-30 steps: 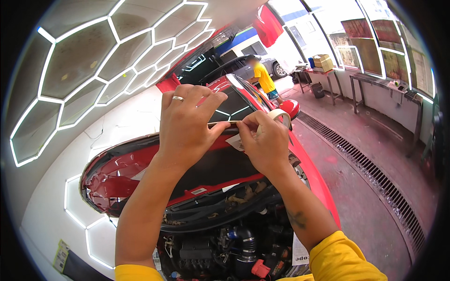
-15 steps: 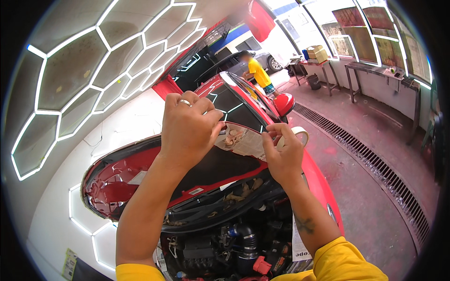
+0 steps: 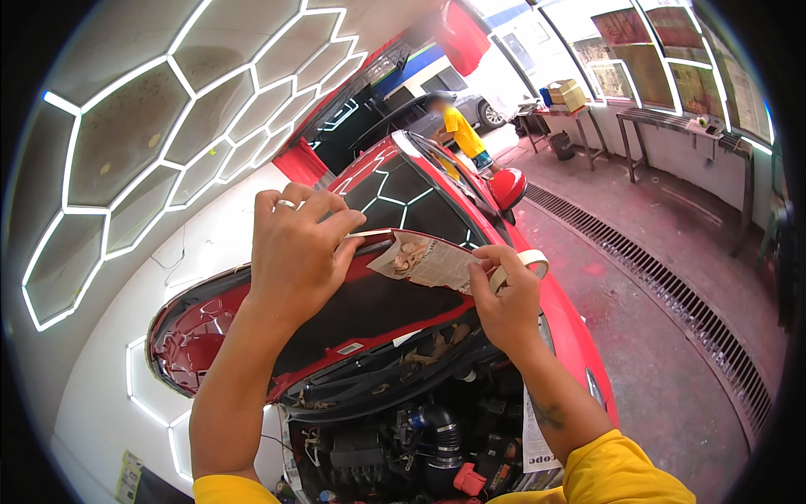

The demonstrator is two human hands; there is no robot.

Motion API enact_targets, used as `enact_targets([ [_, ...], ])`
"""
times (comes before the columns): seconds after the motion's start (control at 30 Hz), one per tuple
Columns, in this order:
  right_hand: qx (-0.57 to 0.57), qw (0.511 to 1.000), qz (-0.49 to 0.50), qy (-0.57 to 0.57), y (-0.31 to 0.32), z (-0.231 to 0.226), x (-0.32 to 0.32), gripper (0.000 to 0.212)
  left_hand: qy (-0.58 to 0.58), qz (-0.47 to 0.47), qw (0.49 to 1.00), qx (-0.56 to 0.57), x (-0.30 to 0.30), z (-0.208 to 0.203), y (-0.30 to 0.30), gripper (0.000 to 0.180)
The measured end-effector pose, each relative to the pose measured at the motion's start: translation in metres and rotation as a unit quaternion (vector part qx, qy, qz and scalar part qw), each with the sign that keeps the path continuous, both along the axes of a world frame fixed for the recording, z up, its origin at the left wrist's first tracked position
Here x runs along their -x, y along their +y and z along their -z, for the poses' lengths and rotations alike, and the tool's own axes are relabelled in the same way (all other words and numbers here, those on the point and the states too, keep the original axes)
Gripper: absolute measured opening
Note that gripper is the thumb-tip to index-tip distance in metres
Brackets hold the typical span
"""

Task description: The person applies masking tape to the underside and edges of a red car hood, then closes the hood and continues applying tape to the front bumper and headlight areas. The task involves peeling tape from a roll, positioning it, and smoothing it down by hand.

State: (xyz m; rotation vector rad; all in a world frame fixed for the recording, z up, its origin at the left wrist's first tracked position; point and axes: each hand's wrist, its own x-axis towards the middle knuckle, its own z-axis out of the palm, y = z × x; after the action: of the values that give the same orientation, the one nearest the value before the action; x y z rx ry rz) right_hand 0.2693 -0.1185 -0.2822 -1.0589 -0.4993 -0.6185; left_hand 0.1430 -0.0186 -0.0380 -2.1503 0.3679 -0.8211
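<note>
Nearest to me lies the open engine bay (image 3: 420, 449), with a newspaper sheet (image 3: 537, 437) at its right side. Beyond it, the raised hood (image 3: 403, 302) of the red car shows its dark underside, and both of my hands are up at its far edge. My left hand (image 3: 298, 252) has thumb and forefinger brought together at the end of a pale strip (image 3: 379, 233), which runs along that edge; their grip on it appears closed. My right hand (image 3: 510, 296) is curled, with a tape roll (image 3: 538, 259) carried at its fingers and its fingertips at the right end of a newspaper piece (image 3: 428, 265). That piece lies between my hands, its upper side along the hood edge, its lower part over the underside. I cannot tell whether its right end is pinched or merely touched. I judge the step in hand to be setting the taped paper along the edge. In my assessment, the next move calls for even tension between the hands, the strip lined up with the edge, then pressure along it; slack could leave a crease. Farther off are the windshield (image 3: 403, 202), the red side mirror (image 3: 508, 188) and a person in a yellow shirt (image 3: 462, 130).
</note>
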Motion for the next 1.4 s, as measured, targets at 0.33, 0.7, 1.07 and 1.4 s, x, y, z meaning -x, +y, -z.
enact_targets([
  [0.33, 0.226, 0.972, -0.058, 0.042, -0.039, 0.137, 0.051, 0.026, -0.073, -0.078, 0.994, -0.025, 0.047, -0.016, 0.013, 0.046],
  [0.7, 0.312, 0.933, -0.179, 0.005, -0.047, 0.110, 0.115, 0.047, -0.093, 0.124, 0.987, 0.041, 0.117, 0.051, -0.006, 0.029],
  [1.07, -0.003, 0.995, -0.103, 0.013, 0.067, -0.051, 0.034, 0.041, -0.100, 0.152, 0.916, 0.358, 0.156, 0.171, 0.026, 0.021],
  [1.4, 0.176, 0.954, -0.241, 0.016, -0.014, 0.058, 0.126, 0.077, -0.154, 0.116, 0.698, 0.690, 0.190, 0.258, 0.028, 0.012],
])
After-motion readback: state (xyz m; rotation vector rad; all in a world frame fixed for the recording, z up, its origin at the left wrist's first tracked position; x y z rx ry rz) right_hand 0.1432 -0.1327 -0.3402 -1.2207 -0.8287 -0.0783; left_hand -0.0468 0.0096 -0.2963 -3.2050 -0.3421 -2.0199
